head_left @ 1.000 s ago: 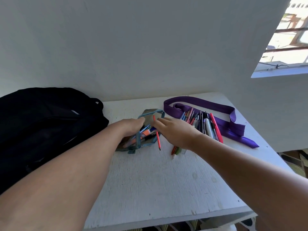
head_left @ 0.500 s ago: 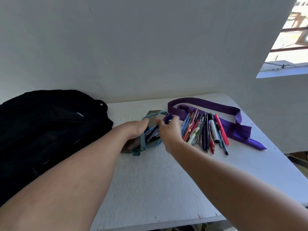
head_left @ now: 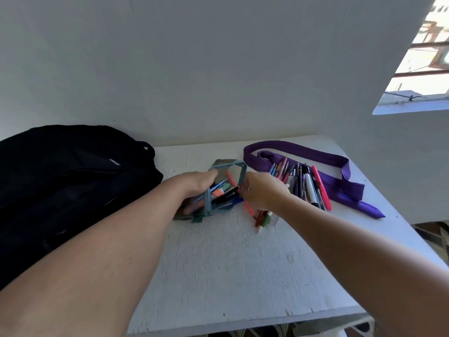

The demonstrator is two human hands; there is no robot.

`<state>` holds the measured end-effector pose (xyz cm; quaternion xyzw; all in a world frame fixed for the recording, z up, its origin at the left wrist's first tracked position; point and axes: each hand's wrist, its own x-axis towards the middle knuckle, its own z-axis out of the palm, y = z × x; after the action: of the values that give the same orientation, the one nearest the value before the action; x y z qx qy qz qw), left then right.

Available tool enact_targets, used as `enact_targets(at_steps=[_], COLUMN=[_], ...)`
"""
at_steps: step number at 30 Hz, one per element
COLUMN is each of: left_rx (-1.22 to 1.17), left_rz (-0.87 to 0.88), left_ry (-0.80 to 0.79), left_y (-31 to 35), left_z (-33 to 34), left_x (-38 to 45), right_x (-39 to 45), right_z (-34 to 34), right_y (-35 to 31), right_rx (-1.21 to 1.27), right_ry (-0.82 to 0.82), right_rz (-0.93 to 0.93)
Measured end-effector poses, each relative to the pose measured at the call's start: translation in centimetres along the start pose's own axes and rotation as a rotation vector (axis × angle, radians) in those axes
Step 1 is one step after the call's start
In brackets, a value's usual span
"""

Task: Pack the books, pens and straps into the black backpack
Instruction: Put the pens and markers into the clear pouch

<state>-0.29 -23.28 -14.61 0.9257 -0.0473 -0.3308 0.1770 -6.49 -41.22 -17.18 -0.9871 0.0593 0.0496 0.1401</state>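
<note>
1. The white table (head_left: 243,276) takes up most of the floor space here, pushed against a plain white wall (head_left: 194,69), with a window (head_left: 422,69) high at the far right letting in hard daylight.
2. The black backpack (head_left: 60,186) sits slumped on the table's left end, touching the wall — its top handle loop points toward the middle of the table.
3. A purple strap (head_left: 340,181) lies in loose folds across the far right part of the table, one end trailing toward the right edge.
4. A heap of loose pens (head_left: 308,188) and markers lies fanned out on top of the strap's near folds; a few more poke out toward the near side from under the person's right wrist.
5. A clear pencil pouch (head_left: 218,190) with blue-green trim lies between the backpack and the pen heap, its mouth gaping open, with several pens and an orange-capped marker already inside.
6. The left hand (head_left: 196,186) grips the pouch's near-left rim, fingers curled over the edge and holding the mouth wide.
7. The right hand (head_left: 262,190) is at the pouch's right rim, fingers curled, pinching a thin red pen (head_left: 239,193) that slants across the opening — its far tip is inside the pouch, its near end sticks out below the hand.
</note>
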Motion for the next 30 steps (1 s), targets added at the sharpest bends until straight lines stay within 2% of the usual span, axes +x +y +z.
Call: enact_targets(at_steps=[3, 9, 14, 17, 24, 27, 30], left_rx=[0.015, 0.035, 0.139, 0.161, 0.195, 0.147, 0.042], left_rz=[0.009, 0.032, 0.155, 0.168, 0.167, 0.175, 0.157], left_ry=[0.019, -0.069, -0.135, -0.168, -0.019, 0.041, 0.103], left_y=[0.2, -0.3, -1.1, -1.8, -1.3, -1.5, -2.2], left_z=[-0.1, -0.2, 0.1, -0.1, 0.5, 0.3, -0.1], left_x=[-0.1, 0.4, 0.6, 1.4, 0.2, 0.5, 1.1], right_x=[-0.3, 0.0, 0.3, 1.4, 2.0, 2.0, 2.3], right_z=[0.3, 1.2, 1.4, 1.5, 0.3, 0.6, 2.0], right_y=[-0.3, -1.6, -2.6, -2.6, -3.7, -5.0, -5.6], right_rx=[-0.128, 0.004, 0.012, 0.048, 0.689, 1.028, 1.114], right_ry=[-0.122, -0.089, -0.100, -0.135, -0.202, -0.121, -0.046], right_rz=[-0.018, 0.100, 0.154, 0.178, 0.342, 0.400, 0.377])
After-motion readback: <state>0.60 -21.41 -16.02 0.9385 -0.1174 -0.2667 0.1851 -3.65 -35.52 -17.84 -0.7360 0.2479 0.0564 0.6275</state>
